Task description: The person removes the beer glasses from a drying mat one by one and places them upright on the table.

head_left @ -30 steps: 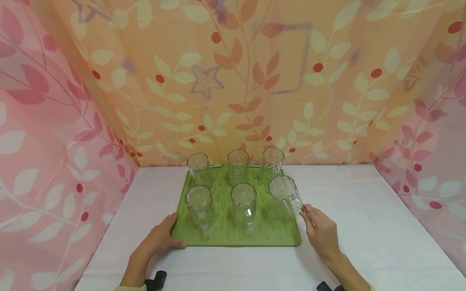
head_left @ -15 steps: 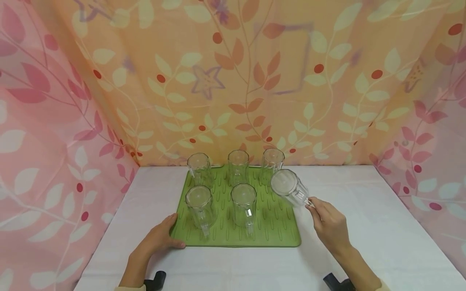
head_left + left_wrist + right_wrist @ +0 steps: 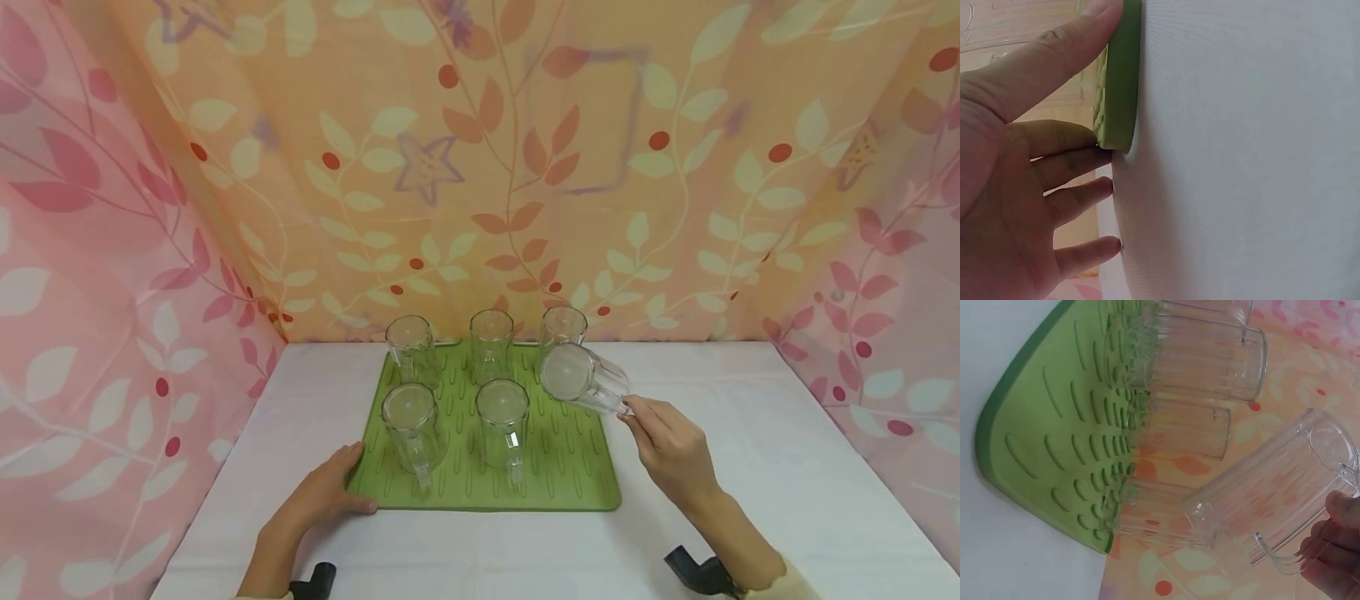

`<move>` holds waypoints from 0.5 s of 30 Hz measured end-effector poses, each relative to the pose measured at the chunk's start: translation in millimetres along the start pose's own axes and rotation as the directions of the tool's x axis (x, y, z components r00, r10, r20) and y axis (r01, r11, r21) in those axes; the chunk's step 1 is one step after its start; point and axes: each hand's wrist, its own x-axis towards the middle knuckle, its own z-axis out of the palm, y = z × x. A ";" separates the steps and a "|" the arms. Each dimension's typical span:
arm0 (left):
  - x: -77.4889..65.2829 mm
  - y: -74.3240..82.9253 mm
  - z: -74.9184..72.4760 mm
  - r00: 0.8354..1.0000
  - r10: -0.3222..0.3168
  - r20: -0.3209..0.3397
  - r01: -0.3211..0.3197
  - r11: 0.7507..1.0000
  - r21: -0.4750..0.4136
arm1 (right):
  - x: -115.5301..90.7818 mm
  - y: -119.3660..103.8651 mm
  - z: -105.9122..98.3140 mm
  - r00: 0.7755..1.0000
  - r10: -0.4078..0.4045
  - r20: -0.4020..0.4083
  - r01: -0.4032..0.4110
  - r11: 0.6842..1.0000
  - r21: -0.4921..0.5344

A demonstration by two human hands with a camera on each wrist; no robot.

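My right hand (image 3: 671,450) pinches the handle of a clear glass mug (image 3: 588,379), seen close up as a tilted glass mug (image 3: 1279,481) in the right wrist view. It hangs slanted over the right part of a green ribbed drying mat (image 3: 570,467), its round base toward the upper left. In the head view it overlaps the back right glass mug (image 3: 564,325). My left hand (image 3: 318,492) rests at the mat's front left corner. The left wrist view shows its thumb on the mat's edge (image 3: 1124,81) and the fingers, nearly straight, reaching to the tabletop.
More glass mugs stand upside down on the mat: front left mug (image 3: 411,421), front middle mug (image 3: 501,417), back left mug (image 3: 409,342), back middle mug (image 3: 491,342). A white cloth (image 3: 750,433) covers the table; patterned curtains (image 3: 480,167) enclose the back and sides.
The mug in my right hand has risen from over the mat's front right, swung right, then come back left, tilting further onto its side. My left hand stays at the mat's corner, barely shifted.
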 end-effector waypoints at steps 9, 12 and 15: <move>-0.9 -1.8 -0.9 0.999 0.038 -0.001 -0.038 0.999 0.031 | 9.0 -2.6 -0.7 0.999 -0.020 0.040 0.019 1.000 0.006; -1.0 -2.0 -1.3 0.999 0.047 -0.004 -0.046 0.999 0.028 | 13.0 -2.3 1.8 0.999 -0.049 0.012 0.049 0.999 0.012; 0.2 -1.5 -2.7 0.997 0.071 -0.006 -0.071 0.996 0.056 | 16.3 -2.3 4.1 0.998 -0.069 0.003 0.069 0.997 0.017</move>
